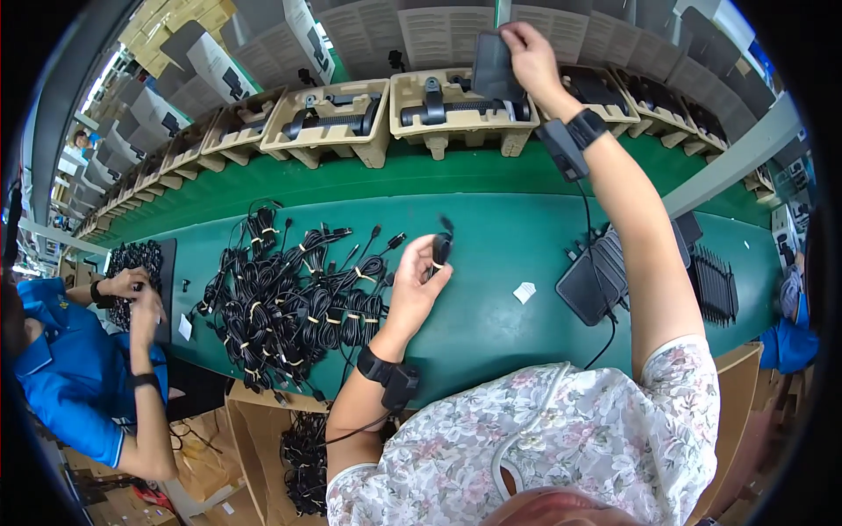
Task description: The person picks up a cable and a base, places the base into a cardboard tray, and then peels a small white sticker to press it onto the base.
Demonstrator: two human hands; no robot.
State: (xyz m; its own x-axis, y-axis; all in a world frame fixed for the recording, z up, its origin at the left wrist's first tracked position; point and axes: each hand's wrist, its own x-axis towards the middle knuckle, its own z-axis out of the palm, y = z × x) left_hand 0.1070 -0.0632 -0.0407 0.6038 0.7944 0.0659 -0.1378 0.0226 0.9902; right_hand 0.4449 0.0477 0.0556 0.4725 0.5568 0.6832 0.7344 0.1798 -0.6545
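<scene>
My left hand (419,282) is closed around a bundled black cable (441,250) above the green table, its plug end pointing up. Up at the row of trays, my right hand (530,61) grips a dark flat rectangular pad (494,68) by its upper edge. That pad hangs over the right part of a beige molded tray (465,133), which holds a black tubular device (434,105). To the left of my left hand lies a big heap of tied black cables (289,307).
Similar trays (329,131) line a green ledge behind the table. Dark flat pads (586,285) and a stack of thin black pieces (715,285) lie at right. A paper slip (524,292) rests mid-table. A co-worker in blue (74,368) handles small items at left.
</scene>
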